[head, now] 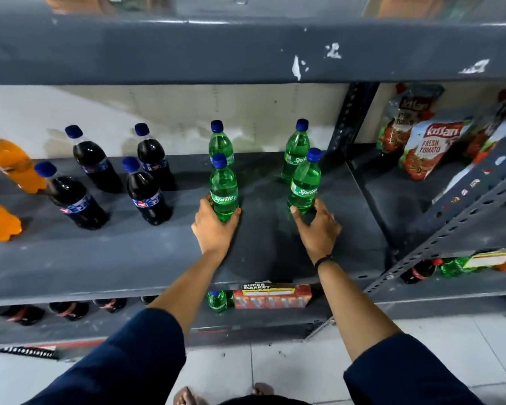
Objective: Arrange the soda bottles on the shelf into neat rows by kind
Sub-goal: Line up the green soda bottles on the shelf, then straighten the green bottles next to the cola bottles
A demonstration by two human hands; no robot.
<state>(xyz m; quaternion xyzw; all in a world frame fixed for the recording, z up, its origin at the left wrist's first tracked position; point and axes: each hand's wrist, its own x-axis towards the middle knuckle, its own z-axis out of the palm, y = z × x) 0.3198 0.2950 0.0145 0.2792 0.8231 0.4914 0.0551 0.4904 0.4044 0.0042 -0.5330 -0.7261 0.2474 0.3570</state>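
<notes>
The grey painted metal shelf [70, 258] carries upright plastic soda bottles with blue caps, grouped by kind; two orange soda bottles [11, 163] stand at the far left; four dark cola bottles [146, 194] stand next, in two front-to-back pairs; four green Sprite bottles [295, 150] occupy the right part of the same shelf, likewise two pairs. The left hand [214, 226] is wrapped around the base of the front-left green Sprite bottle [224, 191], fingers and thumb closed on it; the bottle stands upright on the shelf, directly in front of its rear partner. The right hand [316, 226] is at the base of the front-right green Sprite bottle [304, 182], fingers curled about its lower part and touching it; whether the grip is firm cannot be told. A dark band sits on the right wrist; both forearms emerge from dark blue sleeves [129, 361]. Red-and-white tomato sauce pouches [433, 147] lie in the adjoining bay to the right, well apart from the bottles.
</notes>
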